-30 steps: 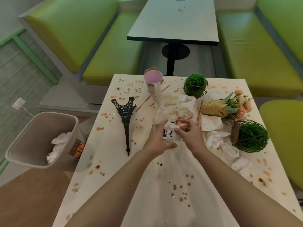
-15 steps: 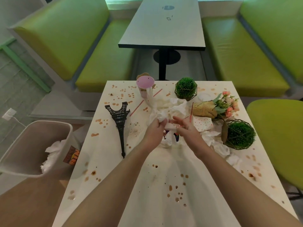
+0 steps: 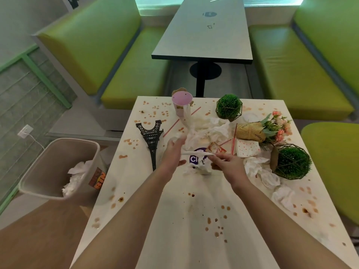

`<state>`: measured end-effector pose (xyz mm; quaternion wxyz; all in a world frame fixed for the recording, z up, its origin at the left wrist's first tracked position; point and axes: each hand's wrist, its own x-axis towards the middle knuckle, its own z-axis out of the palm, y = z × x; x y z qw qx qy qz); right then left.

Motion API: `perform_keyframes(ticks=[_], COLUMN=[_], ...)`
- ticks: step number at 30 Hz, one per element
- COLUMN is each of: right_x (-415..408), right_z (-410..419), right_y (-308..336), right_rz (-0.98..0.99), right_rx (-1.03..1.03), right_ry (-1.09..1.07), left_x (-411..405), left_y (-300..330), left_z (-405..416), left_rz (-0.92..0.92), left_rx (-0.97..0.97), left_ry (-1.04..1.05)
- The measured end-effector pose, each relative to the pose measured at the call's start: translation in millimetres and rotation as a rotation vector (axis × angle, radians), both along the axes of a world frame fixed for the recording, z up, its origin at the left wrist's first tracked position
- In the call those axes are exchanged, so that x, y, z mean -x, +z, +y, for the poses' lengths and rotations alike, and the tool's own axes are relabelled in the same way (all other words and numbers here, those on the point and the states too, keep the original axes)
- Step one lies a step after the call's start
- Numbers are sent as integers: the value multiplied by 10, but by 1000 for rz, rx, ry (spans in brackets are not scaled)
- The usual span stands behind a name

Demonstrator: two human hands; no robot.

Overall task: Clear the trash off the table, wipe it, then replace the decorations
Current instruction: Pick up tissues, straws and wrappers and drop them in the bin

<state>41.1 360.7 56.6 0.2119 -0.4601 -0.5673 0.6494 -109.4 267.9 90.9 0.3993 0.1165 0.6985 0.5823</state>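
trash being gathered: left hand (image 3: 173, 152) now grips a crumpled tissue (image 3: 175, 137), and right hand (image 3: 226, 165) has drawn apart, pinching a purple-logo wrapper (image 3: 197, 159) mid-tabletop (image 3: 174, 220). collection continues; more tissues (image 3: 211, 129) remain, and the bin (image 3: 58, 167) waits left.
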Motion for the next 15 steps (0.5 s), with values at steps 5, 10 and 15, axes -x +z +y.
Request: perform_keyframes(ticks=[5,10,15], right_x=[88,136,117], right_z=[-7,-74,-28], right_y=[127,288,311], right_rz=[252,441,344], right_rx=[306,567,496], right_ry=[-70,16,61], left_x=[-173,-230,-225], left_y=[-16,-97,-119], left_z=[-199,-247,-250], left_rz=[224,219,231], left_rx=[94,127,11], left_ry=[-461,-596,-591])
